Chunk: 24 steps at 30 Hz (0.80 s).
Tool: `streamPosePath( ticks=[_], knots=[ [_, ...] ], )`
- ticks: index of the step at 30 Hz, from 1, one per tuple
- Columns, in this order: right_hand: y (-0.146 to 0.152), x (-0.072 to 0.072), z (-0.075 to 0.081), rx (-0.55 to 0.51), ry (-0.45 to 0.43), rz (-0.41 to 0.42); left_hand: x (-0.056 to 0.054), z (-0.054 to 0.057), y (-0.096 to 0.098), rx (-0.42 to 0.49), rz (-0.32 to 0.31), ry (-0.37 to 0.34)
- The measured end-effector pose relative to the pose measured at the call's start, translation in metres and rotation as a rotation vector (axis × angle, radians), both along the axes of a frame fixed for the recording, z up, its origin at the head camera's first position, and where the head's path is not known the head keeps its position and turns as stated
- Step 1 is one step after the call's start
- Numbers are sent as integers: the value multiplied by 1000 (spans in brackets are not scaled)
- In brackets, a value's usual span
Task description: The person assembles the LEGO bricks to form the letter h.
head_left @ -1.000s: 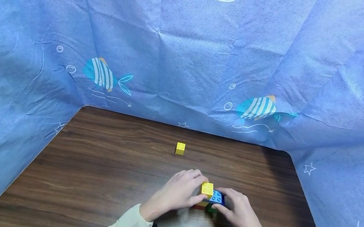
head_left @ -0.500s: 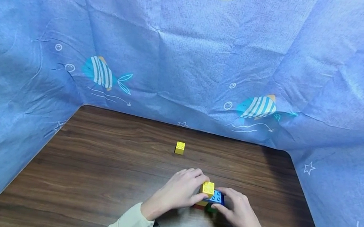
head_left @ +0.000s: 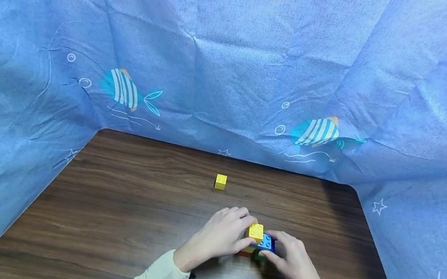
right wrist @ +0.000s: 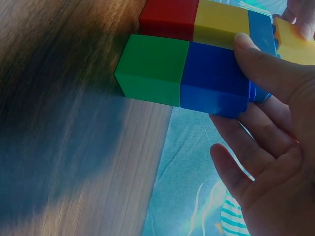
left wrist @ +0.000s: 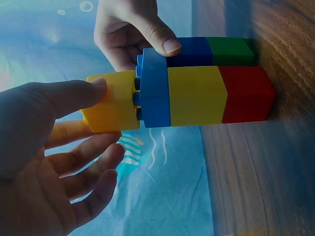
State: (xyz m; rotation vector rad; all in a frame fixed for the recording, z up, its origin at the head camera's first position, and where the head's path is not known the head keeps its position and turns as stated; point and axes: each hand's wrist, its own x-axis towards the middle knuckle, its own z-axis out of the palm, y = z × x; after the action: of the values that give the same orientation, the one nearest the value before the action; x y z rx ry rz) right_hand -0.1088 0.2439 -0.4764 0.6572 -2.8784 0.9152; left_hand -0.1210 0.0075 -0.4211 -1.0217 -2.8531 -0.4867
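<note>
Blue cloth printed with striped fish hangs round three sides of the dark wooden table. A lone yellow block sits farther back on the wood, well apart from the hands, with nothing between it and them.

Near the front edge stands a small stack of blocks, between the two hands. The left hand pinches the top yellow block with thumb and fingers, seating it on the studs of a blue plate. The right hand steadies the stack from the other side, thumb pressed on a blue block.

Below the plate sit a yellow and a red block on one side, and a green block under the blue on the other. From the wrist view the top block seems not quite pushed home, though I can't be sure.
</note>
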Motion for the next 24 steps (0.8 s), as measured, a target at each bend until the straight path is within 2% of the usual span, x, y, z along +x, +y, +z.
streamPosePath(
  ticks=[12,20,24],
  knots=[
    [0,-2,2,-15,-9,9,-3,1,4,-31,0,-16],
    [0,-1,2,-13,-13,2,-2,14,14,-171,2,27],
    [-1,-1,2,-13,-10,2,-6,18,17,-221,-1,17]
  ],
)
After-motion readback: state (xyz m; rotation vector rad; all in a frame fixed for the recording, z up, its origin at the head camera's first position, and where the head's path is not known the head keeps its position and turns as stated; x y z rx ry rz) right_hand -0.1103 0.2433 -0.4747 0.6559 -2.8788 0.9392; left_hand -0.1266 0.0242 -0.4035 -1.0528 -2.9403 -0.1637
